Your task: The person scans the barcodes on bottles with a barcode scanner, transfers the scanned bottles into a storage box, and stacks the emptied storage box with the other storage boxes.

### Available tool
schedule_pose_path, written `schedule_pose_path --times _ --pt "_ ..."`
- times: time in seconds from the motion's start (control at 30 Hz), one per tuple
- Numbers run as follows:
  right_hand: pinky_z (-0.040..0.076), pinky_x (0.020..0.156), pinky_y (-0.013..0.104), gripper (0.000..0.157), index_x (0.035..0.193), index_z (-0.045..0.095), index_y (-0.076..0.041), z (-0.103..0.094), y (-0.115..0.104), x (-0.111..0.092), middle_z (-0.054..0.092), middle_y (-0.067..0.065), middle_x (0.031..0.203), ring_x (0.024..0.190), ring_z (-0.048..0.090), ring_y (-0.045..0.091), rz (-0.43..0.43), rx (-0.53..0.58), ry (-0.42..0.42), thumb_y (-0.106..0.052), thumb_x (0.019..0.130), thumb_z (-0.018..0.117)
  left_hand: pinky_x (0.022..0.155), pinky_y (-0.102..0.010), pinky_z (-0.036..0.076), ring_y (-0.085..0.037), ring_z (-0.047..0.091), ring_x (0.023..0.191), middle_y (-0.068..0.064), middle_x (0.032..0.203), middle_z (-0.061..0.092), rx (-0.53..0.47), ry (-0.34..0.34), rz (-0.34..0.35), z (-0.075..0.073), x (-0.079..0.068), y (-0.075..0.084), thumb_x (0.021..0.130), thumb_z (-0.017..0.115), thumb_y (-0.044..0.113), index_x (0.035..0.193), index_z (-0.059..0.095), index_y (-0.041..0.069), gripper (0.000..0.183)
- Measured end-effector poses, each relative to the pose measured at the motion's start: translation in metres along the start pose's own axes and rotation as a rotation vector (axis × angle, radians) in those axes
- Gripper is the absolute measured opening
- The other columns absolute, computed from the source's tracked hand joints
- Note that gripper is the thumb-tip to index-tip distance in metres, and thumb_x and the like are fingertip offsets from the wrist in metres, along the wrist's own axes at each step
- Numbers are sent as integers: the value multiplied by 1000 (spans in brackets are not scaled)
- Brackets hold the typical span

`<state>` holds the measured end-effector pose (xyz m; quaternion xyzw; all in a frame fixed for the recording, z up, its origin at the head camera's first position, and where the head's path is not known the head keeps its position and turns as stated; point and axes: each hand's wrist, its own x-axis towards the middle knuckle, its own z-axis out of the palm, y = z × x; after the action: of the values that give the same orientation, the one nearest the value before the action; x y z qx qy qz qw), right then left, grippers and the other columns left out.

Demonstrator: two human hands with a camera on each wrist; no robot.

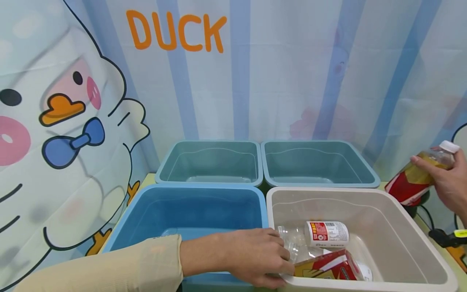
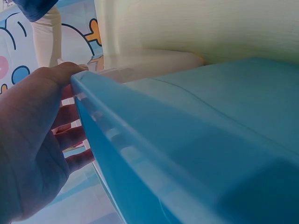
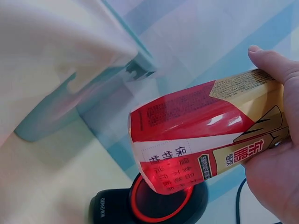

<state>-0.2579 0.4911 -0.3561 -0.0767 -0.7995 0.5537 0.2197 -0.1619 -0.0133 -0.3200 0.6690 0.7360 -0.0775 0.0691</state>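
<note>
In the head view my right hand (image 1: 450, 184) grips a plastic drink bottle (image 1: 412, 184) with a red and gold label and a white cap, beyond the right side of the beige bin (image 1: 408, 239). The right wrist view shows the bottle (image 3: 201, 130) tilted, its base near a black scanner-like device (image 3: 161, 200) with a glowing red ring; red light falls on the label. My left hand (image 1: 251, 255) holds the beige bin's near left corner, fingers bent over the rim, thumb outside, beside the blue bin (image 1: 215, 187). Inside the beige bin lie a red-and-gold bottle (image 1: 333, 265) and a clear white-labelled bottle (image 1: 328, 234).
Two grey-green bins (image 1: 215, 162) stand side by side behind the front pair. A dark cable (image 3: 239, 200) runs by the device. A printed duck curtain (image 1: 277, 73) hangs behind the bins.
</note>
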Motion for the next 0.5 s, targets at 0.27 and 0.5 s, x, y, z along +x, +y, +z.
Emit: schedule_pose_path --times 0.27,0.5 --pt "15 121 61 74 162 15 -43 4 -32 1 20 9 170 146 27 40 -31 -163 36 -41 104 60 113 -26 37 3 60 115 17 130 67 2 -8 1 0 0 0 106 56 46 139 66 29 37" --pt "16 122 57 76 163 11 -43 12 -68 -1 15 12 171 151 22 44 -82 -204 41 -44 104 59 113 -25 37 3 59 112 17 129 67 6 -12 3 0 0 0 107 55 46 138 67 30 37"
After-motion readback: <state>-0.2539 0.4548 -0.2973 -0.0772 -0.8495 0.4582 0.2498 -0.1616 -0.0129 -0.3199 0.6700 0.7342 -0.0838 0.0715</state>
